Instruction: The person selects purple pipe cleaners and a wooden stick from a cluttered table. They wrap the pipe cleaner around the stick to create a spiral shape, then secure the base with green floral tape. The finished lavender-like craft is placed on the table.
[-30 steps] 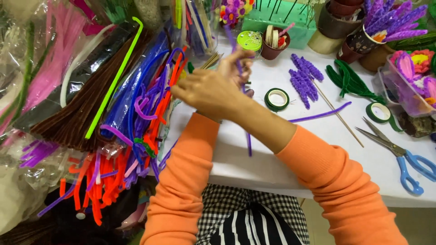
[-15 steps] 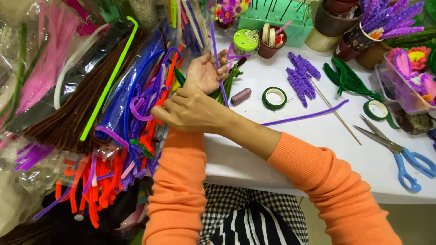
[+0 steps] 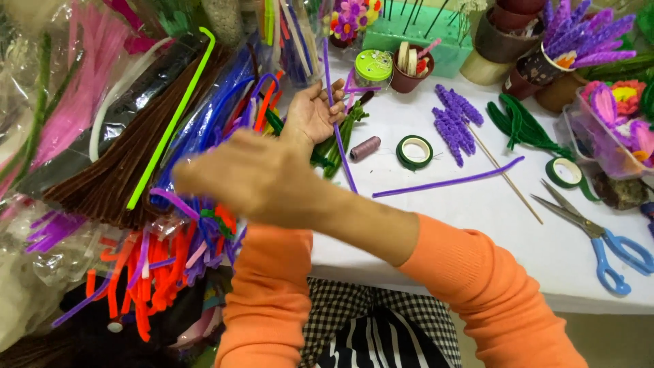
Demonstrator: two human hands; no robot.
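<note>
We see the left hand (image 3: 315, 112) grasping a purple pipe cleaner (image 3: 335, 116), a thin fuzzy stem running from the far clutter down to the near white table (image 3: 477, 218). The right hand (image 3: 238, 174) crosses left over the orange pipe cleaners (image 3: 136, 286), blurred; we cannot tell its grip.
</note>
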